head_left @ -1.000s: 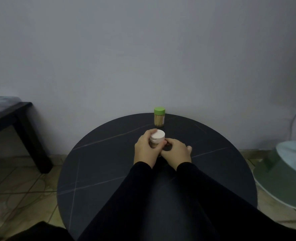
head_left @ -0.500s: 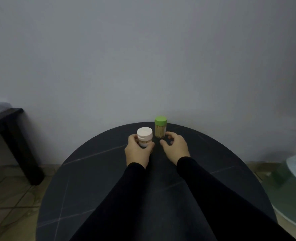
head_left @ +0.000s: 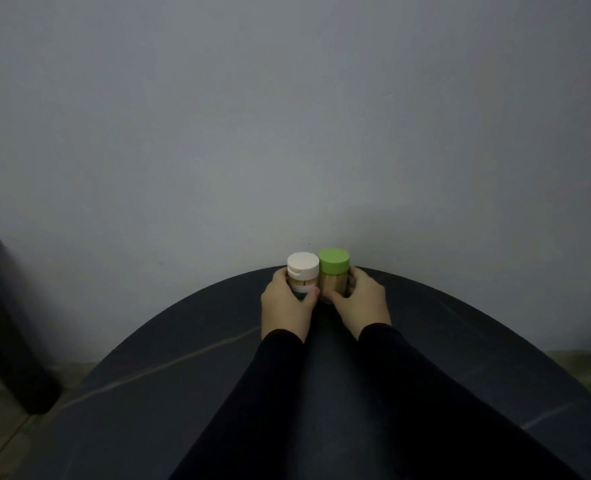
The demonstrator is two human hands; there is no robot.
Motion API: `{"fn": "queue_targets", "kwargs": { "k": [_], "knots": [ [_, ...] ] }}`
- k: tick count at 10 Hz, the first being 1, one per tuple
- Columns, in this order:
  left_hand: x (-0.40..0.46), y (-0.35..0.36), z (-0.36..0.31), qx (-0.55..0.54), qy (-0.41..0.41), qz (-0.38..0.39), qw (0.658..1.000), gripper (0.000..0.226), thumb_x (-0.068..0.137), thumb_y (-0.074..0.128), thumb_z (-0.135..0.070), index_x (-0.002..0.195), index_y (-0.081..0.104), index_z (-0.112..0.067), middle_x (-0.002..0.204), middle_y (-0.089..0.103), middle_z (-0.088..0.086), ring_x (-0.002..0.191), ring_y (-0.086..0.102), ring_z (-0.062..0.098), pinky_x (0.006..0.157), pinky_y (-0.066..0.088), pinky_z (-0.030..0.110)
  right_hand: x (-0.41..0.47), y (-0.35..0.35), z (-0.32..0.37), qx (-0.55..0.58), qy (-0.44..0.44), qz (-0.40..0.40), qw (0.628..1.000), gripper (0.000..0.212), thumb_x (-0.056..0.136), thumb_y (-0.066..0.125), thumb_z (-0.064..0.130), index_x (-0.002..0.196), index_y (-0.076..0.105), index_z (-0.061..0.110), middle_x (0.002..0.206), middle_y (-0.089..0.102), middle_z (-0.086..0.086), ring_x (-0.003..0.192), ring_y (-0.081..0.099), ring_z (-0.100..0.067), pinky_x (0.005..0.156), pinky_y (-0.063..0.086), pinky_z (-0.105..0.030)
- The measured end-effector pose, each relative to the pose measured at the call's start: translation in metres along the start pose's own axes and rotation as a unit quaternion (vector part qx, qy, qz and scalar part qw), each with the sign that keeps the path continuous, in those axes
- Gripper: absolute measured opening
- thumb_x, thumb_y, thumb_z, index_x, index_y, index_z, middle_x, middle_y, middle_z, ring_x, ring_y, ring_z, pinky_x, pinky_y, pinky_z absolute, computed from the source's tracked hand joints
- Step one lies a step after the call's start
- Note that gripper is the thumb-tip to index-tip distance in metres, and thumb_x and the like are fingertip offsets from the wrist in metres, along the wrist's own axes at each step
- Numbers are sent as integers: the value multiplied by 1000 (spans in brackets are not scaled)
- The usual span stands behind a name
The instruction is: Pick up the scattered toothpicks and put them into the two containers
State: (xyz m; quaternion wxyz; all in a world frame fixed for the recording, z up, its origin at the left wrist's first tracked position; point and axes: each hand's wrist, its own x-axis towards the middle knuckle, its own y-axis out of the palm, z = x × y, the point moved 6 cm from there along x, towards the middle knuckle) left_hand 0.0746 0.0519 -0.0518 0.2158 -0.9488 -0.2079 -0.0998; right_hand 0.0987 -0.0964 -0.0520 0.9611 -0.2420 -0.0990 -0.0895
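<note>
Two small clear toothpick containers stand side by side at the far edge of the round dark table (head_left: pixel 460 358), close to the grey wall (head_left: pixel 287 116). The white-capped container (head_left: pixel 302 276) has a flip-style lid with a small tab showing at its front, and pale toothpicks and a darker band show through its body. The green-capped container (head_left: pixel 334 276) has a plain round lid and a body packed with tan toothpicks. Both lids are on.

The left hand (head_left: pixel 284 306) wraps the white-capped container from its left side, thumb across the near face and the other fingers curled behind, closed snugly on the body below the cap. The right hand (head_left: pixel 360 303) mirrors it on the green-capped container, thumb at the near lower face and the other fingers curving round the right side, closed on the body. Both forearms, in black sleeves (head_left: pixel 322 393), reach straight forward from the bottom of the view, wrists nearly parallel and close together.

Between the two grips the containers sit touching or almost touching, caps level with one another. Each stands upright, its long axis vertical, cap pointing up; the toothpicks inside stand upright as well. Whether the bases rest on the table cannot be told, as the hands hide them.

A dark piece of furniture (head_left: pixel 6 323) stands well to the left of the left hand.
</note>
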Motion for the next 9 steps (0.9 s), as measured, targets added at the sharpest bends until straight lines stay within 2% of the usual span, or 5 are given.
{"fn": "queue_targets", "kwargs": {
  "k": [3, 5, 7, 9],
  "knots": [
    [53, 18, 10, 35, 8, 13, 999, 47, 83, 72, -21, 123, 51, -10, 119, 61, 7, 108, 57, 17, 82, 39, 18, 59, 27, -7, -54, -12, -32, 998, 38, 76, 79, 22, 108, 63, 8, 106, 69, -9, 99, 65, -22, 81, 51, -30],
    [82, 25, 17, 51, 2, 25, 998, 47, 82, 73, -21, 122, 52, -9, 119, 62, 9, 107, 58, 20, 82, 41, 21, 89, 36, -13, -91, 4, -18, 996, 49, 70, 83, 29, 110, 65, 8, 108, 69, -8, 99, 65, -22, 84, 54, -33],
    [91, 31, 21, 58, -2, 35, 998, 45, 81, 74, -20, 119, 52, -7, 117, 62, 10, 106, 59, 21, 83, 43, 23, 99, 39, -18, -104, 3, -24, 994, 49, 68, 85, 31, 105, 65, 5, 105, 69, -11, 95, 65, -24, 81, 55, -36],
    [87, 25, 23, 52, -31, 65, 996, 51, 77, 78, -29, 117, 53, -9, 117, 61, 7, 110, 57, 21, 81, 40, 21, 90, 35, -21, -70, 28, 22, 997, 56, 69, 84, 33, 113, 62, 6, 112, 67, -10, 104, 63, -24, 90, 52, -36]
  ]
}}
